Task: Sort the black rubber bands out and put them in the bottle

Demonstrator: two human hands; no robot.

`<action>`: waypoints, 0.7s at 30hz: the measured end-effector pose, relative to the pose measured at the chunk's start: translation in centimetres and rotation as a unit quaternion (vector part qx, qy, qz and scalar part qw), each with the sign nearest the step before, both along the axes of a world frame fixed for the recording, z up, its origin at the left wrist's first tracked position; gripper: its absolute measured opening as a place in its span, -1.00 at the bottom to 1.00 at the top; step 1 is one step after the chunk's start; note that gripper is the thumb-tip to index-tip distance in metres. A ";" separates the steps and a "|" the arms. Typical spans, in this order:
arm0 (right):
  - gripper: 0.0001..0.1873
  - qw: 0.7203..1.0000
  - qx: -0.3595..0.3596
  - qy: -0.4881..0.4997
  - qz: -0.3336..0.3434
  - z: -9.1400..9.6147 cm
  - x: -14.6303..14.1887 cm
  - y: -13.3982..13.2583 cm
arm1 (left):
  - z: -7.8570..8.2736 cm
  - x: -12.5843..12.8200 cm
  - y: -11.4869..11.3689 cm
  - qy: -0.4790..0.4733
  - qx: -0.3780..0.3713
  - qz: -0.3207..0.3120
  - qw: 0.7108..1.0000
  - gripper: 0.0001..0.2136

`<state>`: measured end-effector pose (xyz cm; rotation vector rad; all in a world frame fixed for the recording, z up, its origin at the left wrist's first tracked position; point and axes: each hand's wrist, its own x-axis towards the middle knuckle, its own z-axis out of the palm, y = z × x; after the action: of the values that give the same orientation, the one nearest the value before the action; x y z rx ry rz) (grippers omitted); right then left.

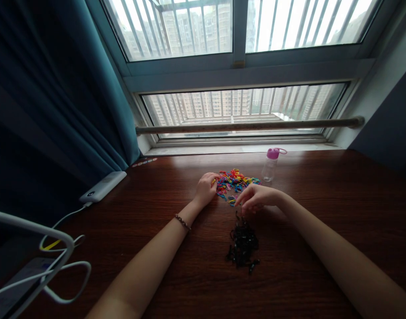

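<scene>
A pile of small multicoloured clips (236, 178), seemingly paper clips, lies on the dark wooden table. My left hand (206, 189) rests against the pile's left edge, fingers loosely bent over the outermost clips and not pinched. A few clips (232, 200) sit apart, just in front of the pile. Over their right side hovers my right hand (256, 198), fingers bent downward and close together; whatever they hold is too small to make out. Nearer to me is a heap of small shiny black pieces (244, 243), their kind unclear, with a few strays reaching toward my right fingers.
A clear bottle with a pink lid (270, 166) stands behind my right hand. At left, a white power bank (103, 187) with a cable lies by the blue curtain (119, 110). White tubing (61, 235) curves at the lower left. A window rail (249, 127) crosses behind the table.
</scene>
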<state>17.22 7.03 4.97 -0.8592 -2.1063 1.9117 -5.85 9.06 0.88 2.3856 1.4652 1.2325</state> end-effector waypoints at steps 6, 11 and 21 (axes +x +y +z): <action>-0.77 0.883 0.333 0.023 -0.330 -2.9 -0.2 2.2 | -0.3 0.6 -0.5 0.115 -0.022 -0.067 0.991 -0.68; -0.78 0.807 0.515 -0.052 -0.285 -3.9 -0.3 2.4 | -0.8 0.7 -0.4 0.165 -0.054 -0.036 0.984 -0.65; -0.76 0.774 0.568 -0.115 -0.254 -4.8 -0.4 2.4 | -0.6 0.9 -0.7 0.212 -0.061 -0.010 0.975 -0.68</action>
<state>16.86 9.48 0.16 -1.1304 -2.2376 0.1058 -4.99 8.33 0.28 2.6791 1.5574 0.6241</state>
